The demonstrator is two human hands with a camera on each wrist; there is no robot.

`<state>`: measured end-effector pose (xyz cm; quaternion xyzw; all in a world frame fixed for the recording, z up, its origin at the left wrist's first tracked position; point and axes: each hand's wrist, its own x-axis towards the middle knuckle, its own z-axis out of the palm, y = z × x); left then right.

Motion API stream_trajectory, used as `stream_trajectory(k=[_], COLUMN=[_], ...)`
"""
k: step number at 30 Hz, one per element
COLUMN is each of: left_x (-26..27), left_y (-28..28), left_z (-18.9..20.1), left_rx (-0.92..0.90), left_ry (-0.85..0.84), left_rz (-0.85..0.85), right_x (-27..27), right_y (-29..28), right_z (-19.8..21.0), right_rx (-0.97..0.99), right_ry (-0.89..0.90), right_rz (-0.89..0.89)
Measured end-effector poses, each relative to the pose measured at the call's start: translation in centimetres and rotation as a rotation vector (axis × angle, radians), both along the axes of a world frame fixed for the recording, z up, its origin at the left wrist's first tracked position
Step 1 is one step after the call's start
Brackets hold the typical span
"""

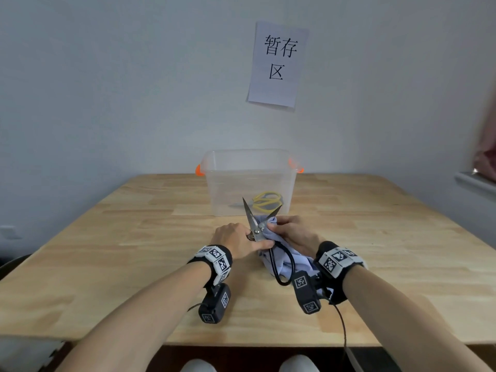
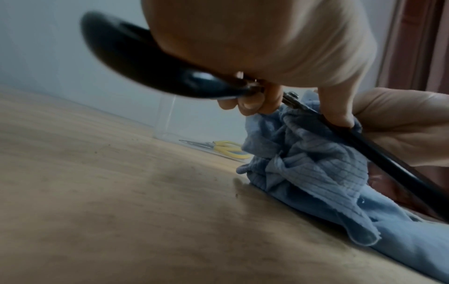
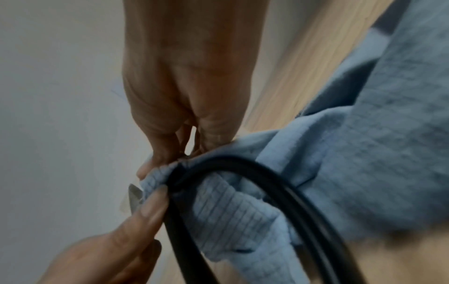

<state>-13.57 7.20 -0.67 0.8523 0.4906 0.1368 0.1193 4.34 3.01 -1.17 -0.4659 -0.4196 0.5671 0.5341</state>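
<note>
Black-handled scissors (image 1: 256,231) lie over the table's middle with their blades spread, tips pointing away from me. My left hand (image 1: 236,237) grips them at the pivot and left handle, which shows as a black loop (image 2: 145,63) under my palm. My right hand (image 1: 292,232) pinches a blue ribbed cloth (image 1: 279,257) bunched round the right blade. The cloth (image 2: 303,163) trails down onto the wood beneath the other handle loop (image 3: 279,184). A thumb (image 3: 145,211) presses that loop against the cloth (image 3: 364,153).
A clear plastic bin (image 1: 249,157) with orange handles stands against the wall just beyond the blade tips. Yellow-handled scissors (image 1: 267,201) lie inside it. The wooden table (image 1: 107,251) stretches to both sides. A paper sign (image 1: 277,64) hangs on the wall.
</note>
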Motion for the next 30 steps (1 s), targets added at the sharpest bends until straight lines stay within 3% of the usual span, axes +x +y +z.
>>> stream_trajectory(k=[8, 14, 19, 26, 30], left_x=[0.4, 0.4, 0.3, 0.5, 0.5], left_y=[0.2, 0.3, 0.2, 0.0, -0.2], left_z=[-0.1, -0.1, -0.5, -0.4, -0.3], left_rx=[-0.013, -0.012, 0.021, 0.063, 0.088], left_ry=[-0.018, 0.048, 0.092, 0.11, 0.138], left_rz=[-0.011, -0.04, -0.031, -0.019, -0.027], right_x=[-1.2, -1.4, -1.3, -0.7, 1.4], right_y=[-0.3, -0.4, -0.1, 1.8, 5.1], right_z=[-0.2, -0.2, 0.2, -0.8, -3.6], right_rx=[-0.048, -0.088, -0.097, -0.152, -0.171], right_ry=[0.124, 0.109, 0.184, 0.105, 0.068], right_rz=[-0.158, -0.242, -0.196, -0.305, -0.384])
